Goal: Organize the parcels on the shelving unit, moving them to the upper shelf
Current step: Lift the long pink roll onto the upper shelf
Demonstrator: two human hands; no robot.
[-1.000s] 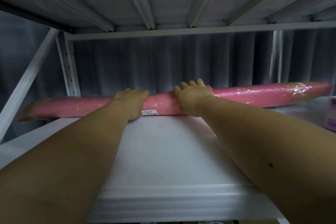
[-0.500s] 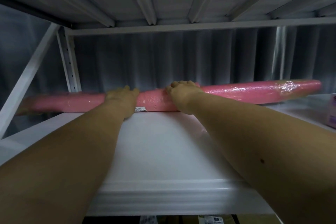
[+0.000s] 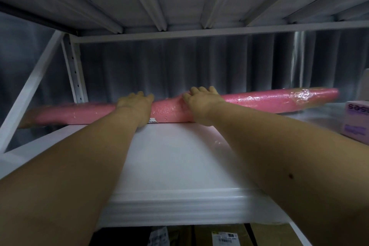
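Observation:
A long pink parcel (image 3: 259,100), a roll wrapped in clear film, lies across the back of the white upper shelf (image 3: 175,162). My left hand (image 3: 134,104) rests palm down on its middle-left part, just above a small white label. My right hand (image 3: 201,102) lies flat over the roll a little to the right, fingers curled over its top. Both arms stretch across the shelf. The roll's left end reaches past the diagonal brace.
A pale purple box (image 3: 356,120) stands at the shelf's right edge. A white upright post (image 3: 74,70) and diagonal brace (image 3: 30,90) close off the left. Ribbed underside of the shelf above hangs low overhead. Cardboard boxes with labels (image 3: 221,235) show below.
The pink roll has slid further back on the shelf under both hands, and my arms have stretched out after it. The view has tipped down, showing boxes below.

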